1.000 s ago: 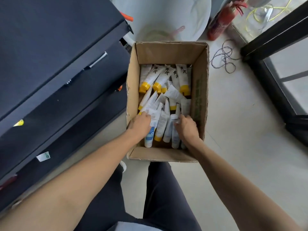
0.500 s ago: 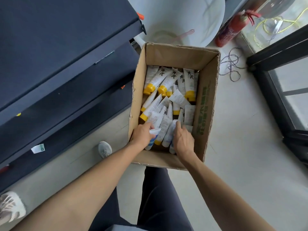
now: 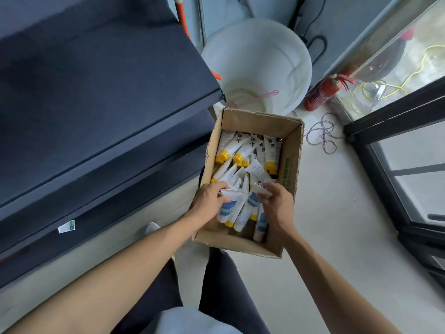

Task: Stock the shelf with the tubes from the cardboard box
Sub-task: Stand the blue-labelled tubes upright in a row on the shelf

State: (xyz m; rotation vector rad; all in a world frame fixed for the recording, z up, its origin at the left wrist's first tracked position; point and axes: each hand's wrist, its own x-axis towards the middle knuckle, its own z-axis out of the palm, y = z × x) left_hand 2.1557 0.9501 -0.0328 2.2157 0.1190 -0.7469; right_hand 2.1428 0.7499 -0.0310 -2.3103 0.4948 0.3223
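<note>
Both hands are down in the near end of the cardboard box, each grabbing tubes by the flat crimped tail. The left hand has its fingers curled round the tail of a blue-striped tube, and the right hand is pinching the tails of a couple more next to it. The rest of the tubes are a loose heap further back in the box, yellow caps pointing every which way.

My guess is these are light, squishy plastic with a slick surface, so a bunch held only by the tails could fan out and slip. I'd grip round the middle of the body, or near the hard cap, and not squeeze too hard.

The dark shelf is just left of the box, so it's a short carry.
</note>
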